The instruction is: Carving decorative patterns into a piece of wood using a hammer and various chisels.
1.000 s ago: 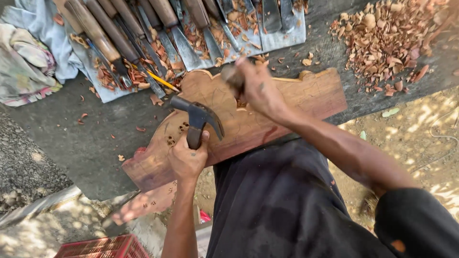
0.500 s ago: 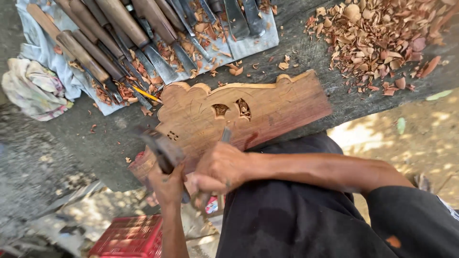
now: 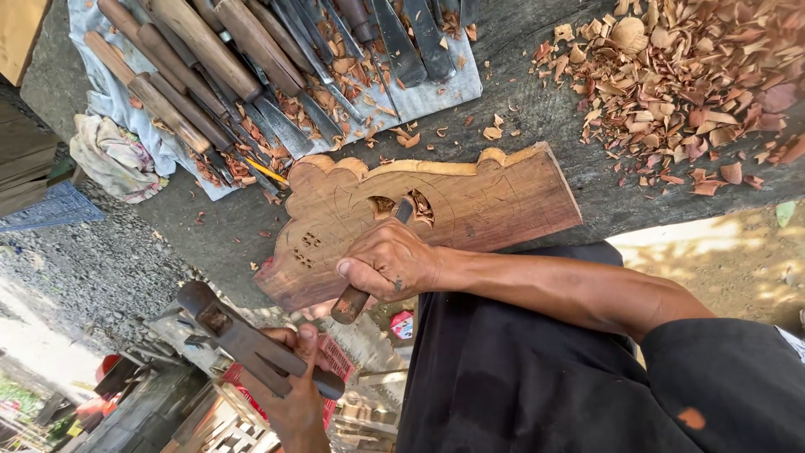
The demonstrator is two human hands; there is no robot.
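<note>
A carved wooden board (image 3: 495,197) with a scalloped edge and cut-out holes lies on the dark workbench (image 3: 537,109). My right hand (image 3: 390,262) is shut on a wood-handled chisel (image 3: 352,304), whose blade meets the board at a carved hole (image 3: 411,205). My left hand (image 3: 293,394) grips a dark hammer (image 3: 243,340) by its handle, held low and off the bench's near edge, below and left of the board. My black shirt (image 3: 520,377) fills the lower right.
Several wood-handled chisels (image 3: 210,59) lie in a row on a pale cloth (image 3: 428,92) at the back left. A heap of wood chips (image 3: 696,84) covers the back right. A crumpled rag (image 3: 113,155) sits at the left edge. A red crate (image 3: 335,361) is below.
My right hand has moved forward and set the chisel on the board's carved hole. My left hand has drawn the hammer down and back, away from the board.
</note>
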